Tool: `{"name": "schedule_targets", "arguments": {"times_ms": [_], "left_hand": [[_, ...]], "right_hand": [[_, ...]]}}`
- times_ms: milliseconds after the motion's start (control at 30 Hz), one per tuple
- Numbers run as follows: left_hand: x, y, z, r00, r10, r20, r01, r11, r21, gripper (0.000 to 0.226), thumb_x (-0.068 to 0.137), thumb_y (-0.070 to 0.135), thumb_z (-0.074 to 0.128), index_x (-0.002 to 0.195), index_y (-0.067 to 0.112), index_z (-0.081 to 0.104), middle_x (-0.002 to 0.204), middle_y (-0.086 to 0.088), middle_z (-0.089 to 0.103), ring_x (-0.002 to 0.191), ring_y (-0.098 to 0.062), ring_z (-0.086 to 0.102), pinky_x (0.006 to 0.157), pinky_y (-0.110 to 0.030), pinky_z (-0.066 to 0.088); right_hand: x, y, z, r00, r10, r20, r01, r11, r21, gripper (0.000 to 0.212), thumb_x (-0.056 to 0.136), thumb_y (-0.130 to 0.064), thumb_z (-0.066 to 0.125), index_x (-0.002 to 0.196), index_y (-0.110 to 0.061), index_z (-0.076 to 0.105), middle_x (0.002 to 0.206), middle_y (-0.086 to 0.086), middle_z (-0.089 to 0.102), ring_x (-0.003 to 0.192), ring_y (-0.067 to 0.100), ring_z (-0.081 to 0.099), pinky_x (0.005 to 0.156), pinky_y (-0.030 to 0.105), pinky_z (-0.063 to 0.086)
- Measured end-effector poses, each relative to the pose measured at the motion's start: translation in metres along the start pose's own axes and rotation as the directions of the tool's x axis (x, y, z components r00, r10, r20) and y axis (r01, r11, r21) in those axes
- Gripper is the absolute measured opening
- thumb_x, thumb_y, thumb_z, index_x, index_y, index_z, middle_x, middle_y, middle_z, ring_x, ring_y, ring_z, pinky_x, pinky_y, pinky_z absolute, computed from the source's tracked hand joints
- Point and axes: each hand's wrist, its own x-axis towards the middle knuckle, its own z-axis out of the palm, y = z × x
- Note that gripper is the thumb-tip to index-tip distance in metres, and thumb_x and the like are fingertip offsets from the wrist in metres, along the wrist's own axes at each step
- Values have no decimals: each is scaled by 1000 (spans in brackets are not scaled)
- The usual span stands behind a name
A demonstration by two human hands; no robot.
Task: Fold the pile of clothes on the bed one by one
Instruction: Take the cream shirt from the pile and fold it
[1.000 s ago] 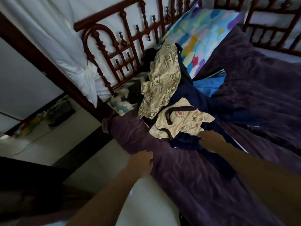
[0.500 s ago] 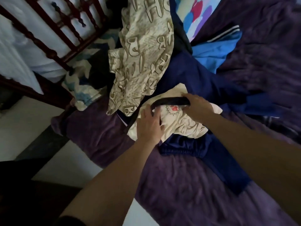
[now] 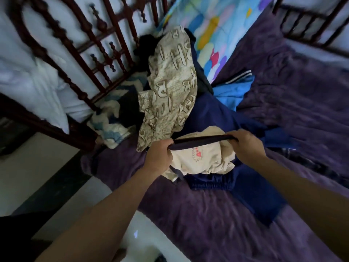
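Note:
A small cream garment [image 3: 200,161] with a dark band along its top edge and a red print lies on top of the pile. My left hand [image 3: 159,155] grips the left end of that band and my right hand [image 3: 247,144] grips the right end, so the band is stretched between them. Under it lie dark navy shorts [image 3: 222,182] with an elastic waist. Behind it a beige cloth with printed letters [image 3: 170,87] drapes over more navy fabric [image 3: 217,114]. A bright blue garment [image 3: 232,93] sits further right.
The purple bedspread [image 3: 207,224] covers the bed. A colourful pillow [image 3: 213,35] leans at the head. The dark wooden bedframe [image 3: 90,52] with turned spindles stands at left, and a zigzag-patterned cloth [image 3: 111,121] is tucked against it. Pale floor [image 3: 34,173] lies below left.
Both hands moved from the bed's near edge onto the cream garment, took hold of its dark band and have now pulled the band taut between them.

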Motion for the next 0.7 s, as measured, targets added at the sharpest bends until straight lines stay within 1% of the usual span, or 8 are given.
{"name": "schedule_targets", "arguments": {"times_ms": [67,200,267,367,433,500,633,700], "left_hand": [[-5,18,-35,999,54,-7,-54,998,-32,23,74,-13,46,80,1,63,69,-9,57,72,-30,57,59,-32,33],[-18,51,-107,989,142,-33,-145,976,-163,26,75,7,39,77,-6,61,76,-17,63,76,-29,59,65,-37,41],[-29,65,-142,986,166,-11,-164,963,-212,33,77,24,39,74,-3,58,70,-14,60,68,-24,57,62,-39,41],[-51,79,-189,963,267,45,-259,956,-138,37,82,49,61,70,14,55,64,5,53,59,-8,52,56,-30,36],[-62,87,-218,924,382,25,-380,923,-64,33,83,44,69,64,21,54,61,7,50,57,-7,50,53,-27,32],[-69,96,-242,891,453,-18,-453,888,-77,28,85,35,69,65,19,61,60,5,52,54,-4,48,52,-23,32],[-82,127,-282,898,421,-126,-437,823,-362,14,88,26,66,75,31,69,73,13,65,64,9,58,57,-7,40],[-87,145,-292,918,371,-137,-390,792,-470,10,88,25,67,80,29,69,84,2,70,71,-2,61,66,-15,47]], "right_hand": [[-9,-22,-29,995,-1,-97,5,999,45,20,93,-20,55,108,-21,68,97,3,63,95,28,59,69,32,37],[-40,-73,-85,980,14,-198,25,980,195,16,90,-14,58,101,-14,69,93,7,69,87,25,62,76,38,49],[-63,-97,-115,967,24,-252,42,966,254,12,88,-10,61,96,-15,69,87,3,68,78,16,60,68,28,48],[-104,-135,-158,946,2,-326,104,946,307,17,83,-4,67,92,-18,70,79,-7,65,63,-6,57,56,7,39],[-133,-160,-184,932,-35,-360,150,943,296,16,82,-4,70,92,-17,73,80,-12,67,64,-15,56,59,2,39],[-161,-180,-208,920,-64,-386,182,943,279,13,81,-7,73,91,-15,76,79,-17,66,66,-17,57,62,1,39],[-213,-202,-256,893,-72,-443,181,961,210,6,79,-19,77,83,-15,75,75,-9,67,61,-11,56,58,4,40],[-237,-204,-278,872,-55,-487,177,962,209,10,79,-22,78,80,-13,74,75,0,67,61,-4,54,59,9,40]]}}
